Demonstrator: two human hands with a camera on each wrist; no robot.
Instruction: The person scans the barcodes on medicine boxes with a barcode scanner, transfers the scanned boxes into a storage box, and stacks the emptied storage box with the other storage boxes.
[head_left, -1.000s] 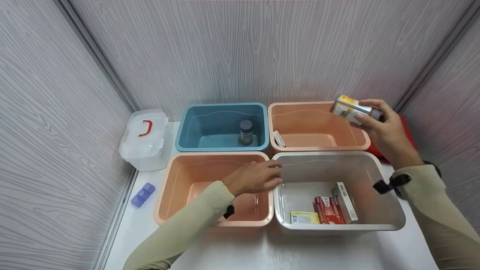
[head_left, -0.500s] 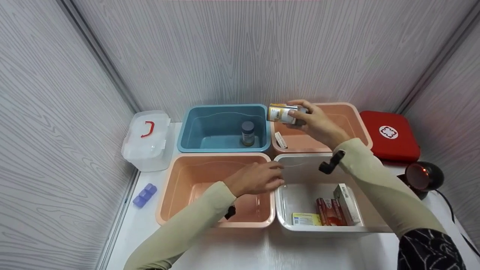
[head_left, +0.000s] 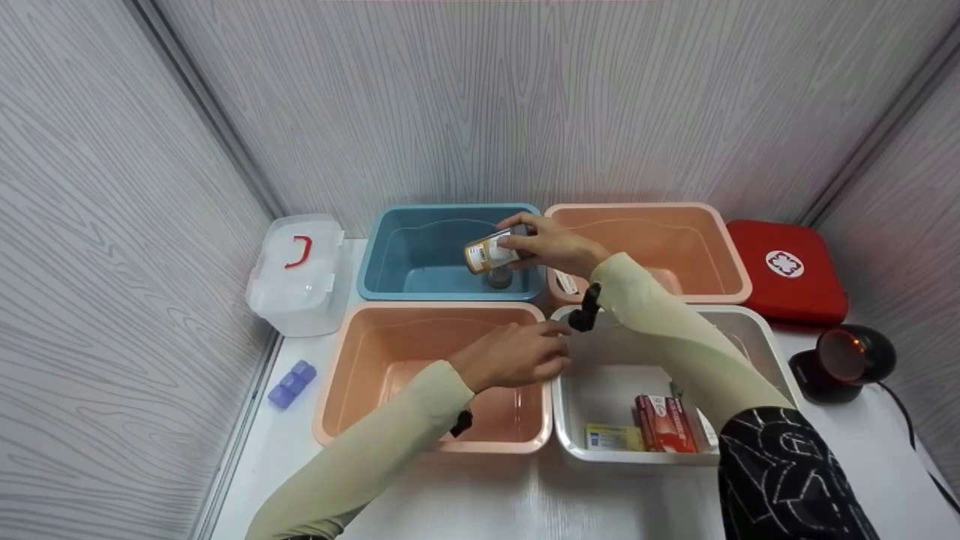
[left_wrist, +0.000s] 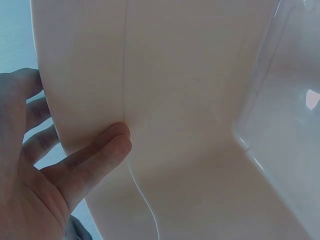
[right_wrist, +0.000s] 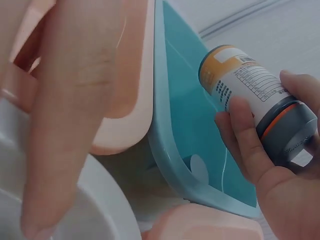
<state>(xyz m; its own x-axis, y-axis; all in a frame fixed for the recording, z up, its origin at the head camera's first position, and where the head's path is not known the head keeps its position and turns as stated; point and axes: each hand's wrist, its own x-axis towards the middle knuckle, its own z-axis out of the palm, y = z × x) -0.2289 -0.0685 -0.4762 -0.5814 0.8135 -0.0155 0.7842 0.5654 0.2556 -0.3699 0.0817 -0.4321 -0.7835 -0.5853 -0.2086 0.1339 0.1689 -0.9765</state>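
My right hand (head_left: 551, 244) grips a pill bottle (head_left: 487, 253), orange and white with a dark cap, tilted on its side above the blue bin (head_left: 409, 236). In the right wrist view the fingers and thumb wrap the bottle (right_wrist: 250, 85) near its cap. Below it a second bottle (head_left: 500, 278) stands in the blue bin, mostly covered by the held one. My left hand (head_left: 514, 354) holds the right rim of the front orange bin (head_left: 325, 382). The left wrist view has the thumb (left_wrist: 95, 162) pressed to the bin's inner wall, the other fingers over its edge.
The white bin (head_left: 772, 352) at front right contains a red box (head_left: 666, 424), a yellow box (head_left: 613, 437) and a white box. Behind it is another orange bin (head_left: 675, 247). A clear case (head_left: 296, 277), purple pillbox (head_left: 292, 384), red pouch (head_left: 791, 281) and black device (head_left: 855, 356) flank the bins.
My right hand has carried the pill bottle leftward, from above the back orange bin's right side to over the blue bin. The left hand has stayed at the rim.
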